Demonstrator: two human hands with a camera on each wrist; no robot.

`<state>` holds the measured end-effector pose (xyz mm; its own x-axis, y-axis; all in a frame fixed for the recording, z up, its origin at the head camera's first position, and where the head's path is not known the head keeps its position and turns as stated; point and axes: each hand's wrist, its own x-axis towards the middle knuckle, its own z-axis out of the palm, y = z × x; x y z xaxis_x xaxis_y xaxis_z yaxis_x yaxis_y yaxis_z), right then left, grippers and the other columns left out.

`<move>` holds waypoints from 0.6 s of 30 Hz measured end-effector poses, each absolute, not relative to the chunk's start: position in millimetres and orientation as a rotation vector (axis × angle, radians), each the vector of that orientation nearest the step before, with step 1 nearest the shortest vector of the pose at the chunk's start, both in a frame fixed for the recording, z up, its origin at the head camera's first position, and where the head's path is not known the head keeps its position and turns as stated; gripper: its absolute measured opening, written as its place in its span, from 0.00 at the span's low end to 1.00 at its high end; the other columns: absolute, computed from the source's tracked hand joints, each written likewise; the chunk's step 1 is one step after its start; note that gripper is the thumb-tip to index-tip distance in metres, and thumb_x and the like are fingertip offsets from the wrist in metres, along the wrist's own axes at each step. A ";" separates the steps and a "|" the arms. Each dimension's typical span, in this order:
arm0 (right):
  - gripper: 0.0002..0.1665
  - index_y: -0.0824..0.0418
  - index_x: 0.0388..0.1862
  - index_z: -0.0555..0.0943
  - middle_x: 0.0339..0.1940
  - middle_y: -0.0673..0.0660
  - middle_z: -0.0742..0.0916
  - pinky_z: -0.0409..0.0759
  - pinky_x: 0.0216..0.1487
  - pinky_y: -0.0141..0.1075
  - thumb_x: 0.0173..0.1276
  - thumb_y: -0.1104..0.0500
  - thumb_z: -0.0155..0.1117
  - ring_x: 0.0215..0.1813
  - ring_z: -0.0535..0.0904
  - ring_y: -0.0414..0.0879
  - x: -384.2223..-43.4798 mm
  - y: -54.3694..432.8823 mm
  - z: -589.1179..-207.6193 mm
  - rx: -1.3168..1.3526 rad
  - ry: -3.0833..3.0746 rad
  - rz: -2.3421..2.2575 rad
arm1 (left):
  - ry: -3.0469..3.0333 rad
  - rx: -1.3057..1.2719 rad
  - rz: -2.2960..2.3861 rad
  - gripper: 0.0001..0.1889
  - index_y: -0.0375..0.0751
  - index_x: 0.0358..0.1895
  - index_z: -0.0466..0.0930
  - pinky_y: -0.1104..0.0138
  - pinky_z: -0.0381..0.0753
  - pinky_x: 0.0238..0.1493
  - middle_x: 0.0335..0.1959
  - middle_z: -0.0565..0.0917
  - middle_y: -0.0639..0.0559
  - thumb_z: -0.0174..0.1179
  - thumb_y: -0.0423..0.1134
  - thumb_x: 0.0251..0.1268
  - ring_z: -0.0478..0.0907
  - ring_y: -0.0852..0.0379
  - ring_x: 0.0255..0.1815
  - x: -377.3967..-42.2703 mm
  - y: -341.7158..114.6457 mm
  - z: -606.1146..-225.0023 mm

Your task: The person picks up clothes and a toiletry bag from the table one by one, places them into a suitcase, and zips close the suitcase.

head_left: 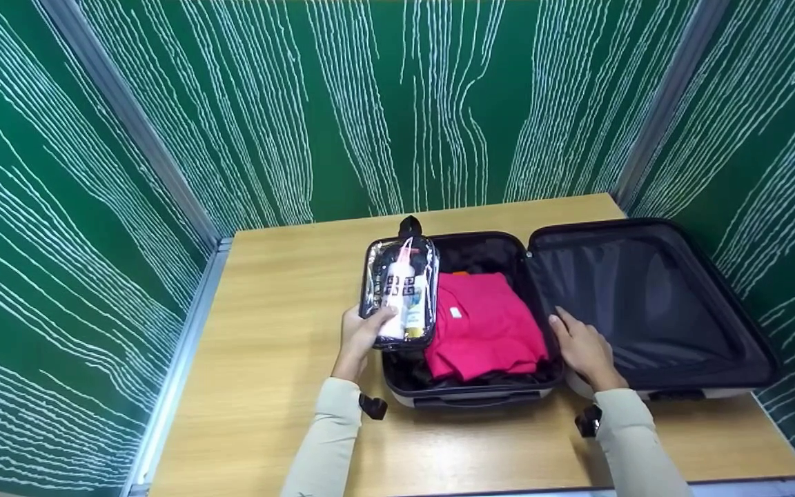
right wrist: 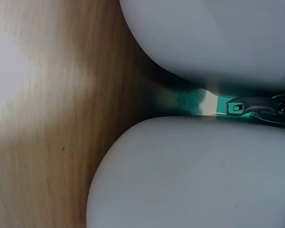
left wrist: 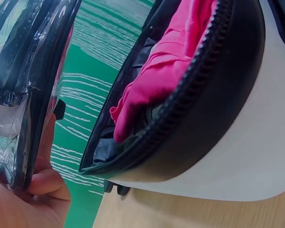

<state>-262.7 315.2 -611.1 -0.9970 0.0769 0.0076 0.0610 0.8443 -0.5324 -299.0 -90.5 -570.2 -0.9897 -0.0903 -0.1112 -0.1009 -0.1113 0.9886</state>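
My left hand (head_left: 364, 335) holds a clear toiletry bag (head_left: 373, 276) with black trim and a black loop, its thumb on the front. Inside the bag are a white bottle (head_left: 397, 283) with a pink top and another small container with a gold end. The bag is raised over the left edge of the open suitcase (head_left: 470, 399). Folded pink clothing (head_left: 487, 324) lies in the suitcase. My right hand (head_left: 585, 353) grips the near inner edge of the suitcase lid (head_left: 625, 297); some of its fingers are hidden. The right wrist view shows no fingers clearly.
A wooden table (head_left: 266, 331) bears the suitcase, whose lid lies folded back to the right. Green walls (head_left: 439, 138) with white lines enclose the table at the back and sides. A black zip pull (right wrist: 237, 108) sits between the two pale shells (right wrist: 194, 175).
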 end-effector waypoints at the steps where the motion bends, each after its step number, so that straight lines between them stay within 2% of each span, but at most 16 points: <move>1: 0.39 0.61 0.78 0.65 0.68 0.73 0.78 0.72 0.58 0.71 0.84 0.37 0.33 0.63 0.76 0.77 -262.7 315.0 -611.0 -0.112 -2.990 0.860 | 2.090 -0.224 2.323 0.22 0.33 0.46 0.85 0.65 0.86 0.37 0.33 0.89 0.47 0.75 0.41 0.49 0.85 0.55 0.30 -299.0 -89.8 -570.2; 8: 0.39 0.61 0.78 0.65 0.68 0.74 0.77 0.72 0.58 0.71 0.84 0.37 0.33 0.63 0.75 0.78 -263.3 315.5 -612.7 -0.101 -2.993 0.858 | 2.136 -0.212 2.311 0.19 0.32 0.43 0.85 0.66 0.85 0.35 0.30 0.88 0.48 0.75 0.39 0.48 0.84 0.57 0.28 -297.2 -85.3 -569.8; 18: 0.39 0.61 0.78 0.65 0.68 0.74 0.77 0.72 0.58 0.72 0.84 0.37 0.33 0.63 0.76 0.77 -263.0 315.8 -614.2 -0.094 -2.970 0.864 | 2.157 -0.177 2.288 0.18 0.31 0.44 0.84 0.67 0.84 0.35 0.28 0.86 0.52 0.75 0.37 0.51 0.82 0.59 0.28 -296.3 -78.3 -569.5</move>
<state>-263.0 315.8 -614.2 -0.9970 0.0717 0.0281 0.0454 0.8422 -0.5373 -296.3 -78.3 -569.5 -0.9936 -0.0826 -0.0766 -0.0716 -0.0617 0.9955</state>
